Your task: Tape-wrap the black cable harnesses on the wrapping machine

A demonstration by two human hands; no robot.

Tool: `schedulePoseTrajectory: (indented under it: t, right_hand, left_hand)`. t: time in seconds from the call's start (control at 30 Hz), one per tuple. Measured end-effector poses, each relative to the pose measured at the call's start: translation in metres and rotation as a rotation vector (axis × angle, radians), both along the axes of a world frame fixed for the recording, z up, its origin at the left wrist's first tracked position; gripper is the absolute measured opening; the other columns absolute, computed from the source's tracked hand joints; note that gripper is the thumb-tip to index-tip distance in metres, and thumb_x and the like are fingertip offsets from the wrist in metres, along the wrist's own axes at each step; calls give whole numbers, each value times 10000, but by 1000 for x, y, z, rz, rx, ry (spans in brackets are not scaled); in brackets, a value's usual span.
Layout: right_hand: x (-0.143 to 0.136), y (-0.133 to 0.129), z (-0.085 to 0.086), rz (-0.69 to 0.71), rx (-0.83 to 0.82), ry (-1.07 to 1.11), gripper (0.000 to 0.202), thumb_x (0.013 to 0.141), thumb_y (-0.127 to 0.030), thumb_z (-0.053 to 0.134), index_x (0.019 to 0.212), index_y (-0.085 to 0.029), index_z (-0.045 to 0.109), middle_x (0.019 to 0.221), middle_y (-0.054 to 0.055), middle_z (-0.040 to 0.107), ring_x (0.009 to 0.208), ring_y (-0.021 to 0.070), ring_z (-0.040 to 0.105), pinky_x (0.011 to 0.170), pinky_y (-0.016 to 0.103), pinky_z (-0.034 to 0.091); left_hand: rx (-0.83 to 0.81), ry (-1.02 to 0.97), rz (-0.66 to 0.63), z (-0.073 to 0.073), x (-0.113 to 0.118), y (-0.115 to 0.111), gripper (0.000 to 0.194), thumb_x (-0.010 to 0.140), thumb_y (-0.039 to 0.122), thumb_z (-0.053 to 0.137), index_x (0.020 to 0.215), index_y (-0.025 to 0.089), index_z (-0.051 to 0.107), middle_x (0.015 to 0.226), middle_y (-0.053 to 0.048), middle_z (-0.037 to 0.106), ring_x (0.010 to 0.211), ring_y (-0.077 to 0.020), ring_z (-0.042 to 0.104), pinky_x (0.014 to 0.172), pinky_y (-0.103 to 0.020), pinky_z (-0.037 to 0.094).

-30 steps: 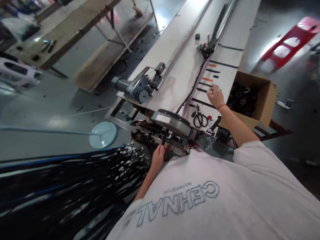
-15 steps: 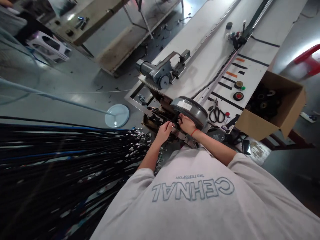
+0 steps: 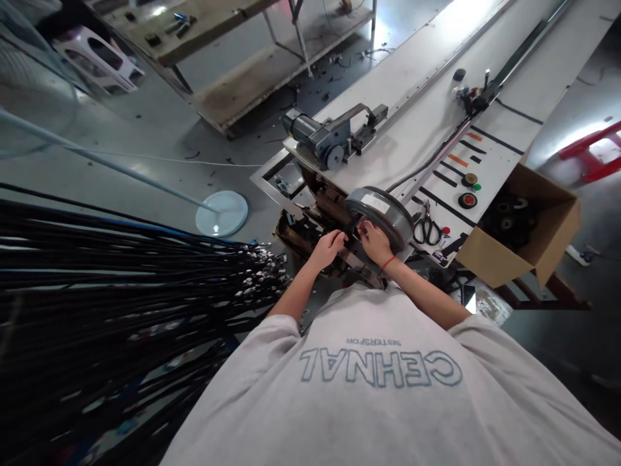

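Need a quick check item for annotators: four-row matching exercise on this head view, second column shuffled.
1. Right hand
2. Scissors
3. Cardboard box
4. Round base

A. Pale blue, standing on the grey floor
B. Open at the top, dark parts inside
C. Red band at the wrist
D. Black handles, lying on the white tabletop

Pairs: 1-C, 2-D, 3-B, 4-A

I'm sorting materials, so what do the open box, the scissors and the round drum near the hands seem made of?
Open box: likely cardboard, matt brown with thin folded flaps. Scissors: greyish blades suggest metal; the dark handles' material is unclear. Round drum: smooth grey with some sheen, perhaps metal or plastic.
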State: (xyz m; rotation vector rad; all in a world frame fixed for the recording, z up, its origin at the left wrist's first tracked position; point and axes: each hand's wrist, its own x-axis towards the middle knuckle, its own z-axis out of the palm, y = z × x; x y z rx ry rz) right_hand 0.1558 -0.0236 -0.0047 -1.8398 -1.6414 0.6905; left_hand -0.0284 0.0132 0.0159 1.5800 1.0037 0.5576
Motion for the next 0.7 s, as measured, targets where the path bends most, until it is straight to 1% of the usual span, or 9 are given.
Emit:
schedulePoseTrajectory:
  t: [0.1, 0.2, 0.27, 0.33, 0.4, 0.47, 0.6, 0.63, 0.7]
  right_hand:
    - [4, 11, 1, 47, -60, -34, 280, 945, -189, 462, 1185, -161, 604, 1180, 134, 687, 1117, 263, 631, 1033, 421, 462]
    - [8, 26, 2, 109, -107, -46, 218, 955, -206, 452, 1068, -179, 636, 1113, 121, 698, 1084, 256, 640, 1021, 424, 470]
    - [9, 28, 2, 145, -116, -68, 206, 959, -206, 441, 1014, -185, 638, 1073, 116, 697, 1057, 252, 641, 1008, 422, 473]
    - [10, 23, 3, 173, -70, -107, 199, 954, -202, 435, 969, -185, 632, 1065, 126, 685, 1068, 262, 625, 1016, 431, 460]
    - [10, 12, 5, 162, 23, -130, 196, 956, -211, 424, 955, -192, 618, 1114, 136, 666, 1117, 269, 594, 1030, 432, 443]
    - [10, 0, 8, 125, 71, -132, 215, 976, -239, 391, 985, -198, 602, 1126, 135, 659, 1100, 258, 595, 995, 405, 457]
    - [12, -8, 20, 133, -83, -122, 288, 1014, -284, 321, 1085, -173, 578, 894, 103, 681, 850, 236, 652, 828, 351, 490]
    - [13, -6, 22, 159, -92, -110, 297, 1012, -278, 320, 1108, -166, 577, 906, 105, 684, 844, 236, 655, 822, 352, 491]
    - [15, 1, 24, 230, -32, -83, 319, 990, -248, 343, 1207, -155, 558, 1108, 140, 673, 924, 230, 652, 874, 366, 491]
  left_hand:
    - [-30, -28, 11, -3, 3, 1, 476, 909, 627, 464, 850, 169, 576, 596, 41, 416, 508, -102, 350, 496, -244, 282]
    - [-48, -31, 12, -2, 5, 2, 475, 905, 628, 465, 848, 170, 574, 602, 38, 425, 507, -102, 350, 492, -245, 275]
    - [-34, -23, 13, -2, 6, 2, 453, 919, 597, 457, 842, 167, 577, 606, 35, 436, 512, -104, 364, 498, -244, 286]
    - [0, -14, 7, -1, 6, 4, 424, 937, 550, 447, 838, 162, 585, 616, 31, 453, 525, -107, 387, 513, -244, 309]
    - [39, 1, -2, -2, 5, 5, 396, 954, 502, 430, 843, 160, 595, 634, 25, 480, 547, -114, 417, 539, -244, 337]
    - [76, 39, -19, -7, 6, 4, 364, 972, 446, 405, 850, 165, 601, 658, 14, 520, 583, -127, 464, 579, -247, 368]
    - [165, 242, -140, -24, 10, -3, 282, 973, 333, 433, 792, 187, 592, 684, -22, 594, 669, -172, 558, 666, -271, 408]
    - [193, 295, -171, -28, 12, -6, 270, 971, 319, 448, 781, 190, 590, 696, -35, 611, 681, -182, 573, 680, -277, 413]
    - [247, 367, -210, -33, 15, -11, 263, 977, 307, 453, 793, 190, 599, 734, -61, 644, 704, -196, 599, 702, -287, 425]
